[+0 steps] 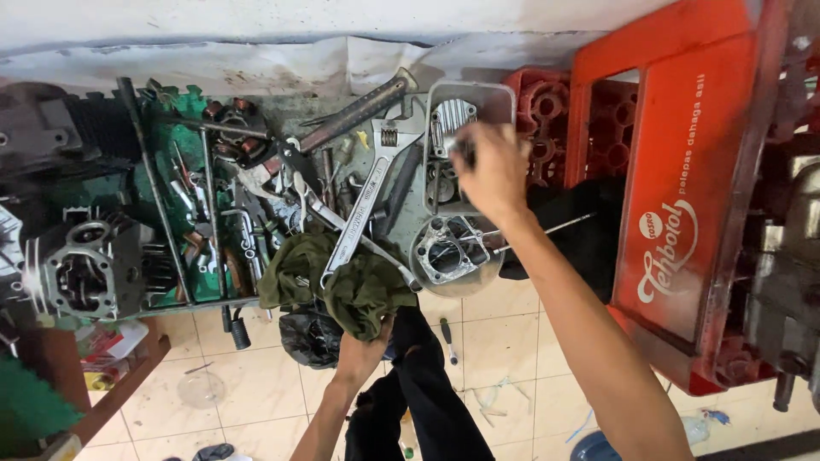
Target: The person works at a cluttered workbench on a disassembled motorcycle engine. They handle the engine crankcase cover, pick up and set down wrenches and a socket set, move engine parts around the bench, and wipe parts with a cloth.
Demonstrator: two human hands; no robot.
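Observation:
My right hand (494, 173) reaches up over a clear plastic tub (500, 100) holding finned metal engine parts (450, 119), with its fingers closed on a small dark part at the tub. My left hand (362, 353) grips the lower edge of an olive green rag (299, 265) that hangs off a tray of tools. A large adjustable wrench (376, 183) lies across the rag. Below the tub, a round metal bowl (427, 277) carries an engine cover (450, 245).
A red plastic crate (683, 205) stands at the right with a smaller red crate (540, 102) beside it. An engine cylinder (85, 269) sits at the left. Sockets, rods and wrenches fill the green tray (184, 154). A screwdriver (448, 340) lies on the tiled floor.

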